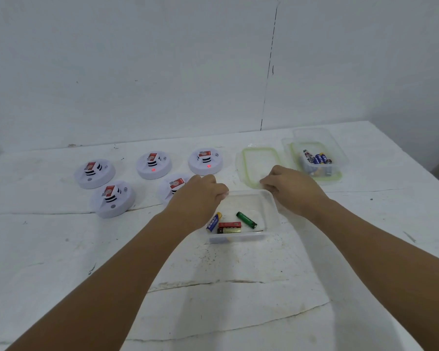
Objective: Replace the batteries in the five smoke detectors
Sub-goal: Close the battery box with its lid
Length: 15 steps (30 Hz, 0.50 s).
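table [238, 287]: white, cracked | wall [137, 59]: white | hands: left [200, 196], right [293, 190] gripping clear box [269, 198] rim

White surfaces with small spots of red, green, blue and gold

The table [61, 249] and wall [137, 59] are seen in white, the table marked with dark cracks and specks. Five white smoke detectors [153, 165] are shown, each carrying a red-and-white label and black stripes; red lights are lit on two of them (the two farthest right in the back row). A clear box [269, 206] is seen holding a green battery [246, 220], a red one [229, 225], a black-and-gold one [229, 231] and a blue-and-gold one [213, 222]. A clear lid [260, 165] is edged in pale green. Blue batteries [319, 158] with white lettering are seen in a second clear box [337, 148].
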Each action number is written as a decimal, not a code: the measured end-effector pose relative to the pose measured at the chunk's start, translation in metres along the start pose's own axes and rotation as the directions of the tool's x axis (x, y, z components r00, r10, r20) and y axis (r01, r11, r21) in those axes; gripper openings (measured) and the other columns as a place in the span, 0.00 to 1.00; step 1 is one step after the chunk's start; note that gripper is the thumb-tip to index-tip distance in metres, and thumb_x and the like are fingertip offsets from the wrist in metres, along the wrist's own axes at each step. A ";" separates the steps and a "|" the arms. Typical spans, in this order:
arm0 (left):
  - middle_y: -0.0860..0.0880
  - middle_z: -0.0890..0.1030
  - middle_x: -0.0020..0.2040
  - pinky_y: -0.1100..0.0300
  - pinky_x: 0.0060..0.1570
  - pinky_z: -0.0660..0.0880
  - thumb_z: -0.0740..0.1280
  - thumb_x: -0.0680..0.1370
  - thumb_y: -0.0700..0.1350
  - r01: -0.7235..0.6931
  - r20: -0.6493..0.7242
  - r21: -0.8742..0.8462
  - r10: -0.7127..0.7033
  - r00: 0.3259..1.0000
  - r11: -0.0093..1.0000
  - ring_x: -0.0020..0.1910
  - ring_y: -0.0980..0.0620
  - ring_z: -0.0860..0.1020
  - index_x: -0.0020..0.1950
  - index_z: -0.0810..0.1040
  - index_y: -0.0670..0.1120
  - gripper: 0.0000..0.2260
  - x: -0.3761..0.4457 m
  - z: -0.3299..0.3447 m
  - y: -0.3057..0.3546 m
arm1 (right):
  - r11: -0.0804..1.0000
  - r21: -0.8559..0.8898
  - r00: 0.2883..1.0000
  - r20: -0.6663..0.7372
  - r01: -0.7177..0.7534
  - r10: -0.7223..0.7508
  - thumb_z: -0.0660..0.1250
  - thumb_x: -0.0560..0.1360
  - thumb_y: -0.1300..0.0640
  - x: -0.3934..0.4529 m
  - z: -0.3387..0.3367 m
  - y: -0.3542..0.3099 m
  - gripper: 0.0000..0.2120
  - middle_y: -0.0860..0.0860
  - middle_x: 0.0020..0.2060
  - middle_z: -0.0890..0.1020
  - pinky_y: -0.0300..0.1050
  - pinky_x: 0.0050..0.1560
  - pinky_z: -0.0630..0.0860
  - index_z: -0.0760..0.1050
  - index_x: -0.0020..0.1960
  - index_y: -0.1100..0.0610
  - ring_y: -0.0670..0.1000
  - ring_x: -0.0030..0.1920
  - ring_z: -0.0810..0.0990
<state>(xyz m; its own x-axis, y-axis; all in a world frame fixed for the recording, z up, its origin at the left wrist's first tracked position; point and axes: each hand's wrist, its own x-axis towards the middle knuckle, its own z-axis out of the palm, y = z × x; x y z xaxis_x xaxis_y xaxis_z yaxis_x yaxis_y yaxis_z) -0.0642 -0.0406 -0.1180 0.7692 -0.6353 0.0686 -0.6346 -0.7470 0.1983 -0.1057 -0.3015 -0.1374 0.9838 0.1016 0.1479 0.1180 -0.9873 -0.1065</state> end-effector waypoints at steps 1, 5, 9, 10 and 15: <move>0.50 0.76 0.50 0.55 0.48 0.70 0.56 0.88 0.48 0.002 0.000 -0.006 -0.002 1.000 1.000 0.49 0.50 0.69 0.67 0.80 0.50 0.15 0.000 -0.001 0.001 | 0.999 0.034 0.997 -0.082 -0.001 0.004 0.62 0.84 0.57 0.001 -0.002 0.001 0.11 0.52 0.55 0.78 0.52 0.42 0.79 0.82 0.59 0.55 0.57 0.48 0.80; 0.50 0.76 0.53 0.55 0.52 0.72 0.56 0.87 0.51 0.027 0.016 -0.028 -0.027 1.000 0.999 0.52 0.50 0.71 0.69 0.79 0.53 0.16 -0.003 -0.005 0.003 | 0.991 0.132 0.916 -0.400 0.011 0.043 0.61 0.84 0.61 0.014 -0.020 -0.005 0.08 0.56 0.49 0.79 0.55 0.44 0.75 0.78 0.57 0.58 0.62 0.45 0.77; 0.48 0.76 0.63 0.51 0.62 0.72 0.57 0.85 0.61 0.128 -0.036 -0.045 -0.130 0.991 0.991 0.63 0.47 0.72 0.75 0.74 0.56 0.22 -0.007 -0.007 0.011 | 0.943 0.330 0.788 -0.574 -0.029 0.225 0.54 0.84 0.58 0.021 -0.048 -0.025 0.11 0.54 0.49 0.79 0.58 0.50 0.72 0.74 0.58 0.57 0.59 0.47 0.75; 0.47 0.74 0.66 0.49 0.64 0.71 0.56 0.84 0.63 0.167 -0.082 -0.065 -0.172 0.982 0.984 0.65 0.45 0.71 0.77 0.71 0.55 0.24 -0.007 -0.008 0.013 | 0.914 0.406 0.747 -0.600 -0.025 0.287 0.54 0.85 0.59 0.019 -0.056 -0.030 0.10 0.53 0.50 0.79 0.57 0.52 0.72 0.74 0.59 0.57 0.57 0.48 0.75; 0.49 0.75 0.57 0.45 0.59 0.72 0.56 0.82 0.67 0.275 -0.137 -0.461 -0.374 0.917 0.844 0.58 0.46 0.72 0.64 0.74 0.52 0.23 0.001 -0.017 0.019 | 0.778 0.626 0.634 -0.627 0.062 0.453 0.54 0.86 0.56 0.008 -0.086 -0.055 0.09 0.47 0.52 0.78 0.54 0.52 0.77 0.72 0.61 0.55 0.53 0.50 0.79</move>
<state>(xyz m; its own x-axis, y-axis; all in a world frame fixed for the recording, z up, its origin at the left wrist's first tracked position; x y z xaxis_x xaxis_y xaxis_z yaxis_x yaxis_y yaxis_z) -0.0740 -0.0519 -0.0971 0.9532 -0.2766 0.1225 -0.2892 -0.7148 0.6368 -0.1159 -0.2574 -0.0460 0.5925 -0.4598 0.6615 0.2375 -0.6849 -0.6888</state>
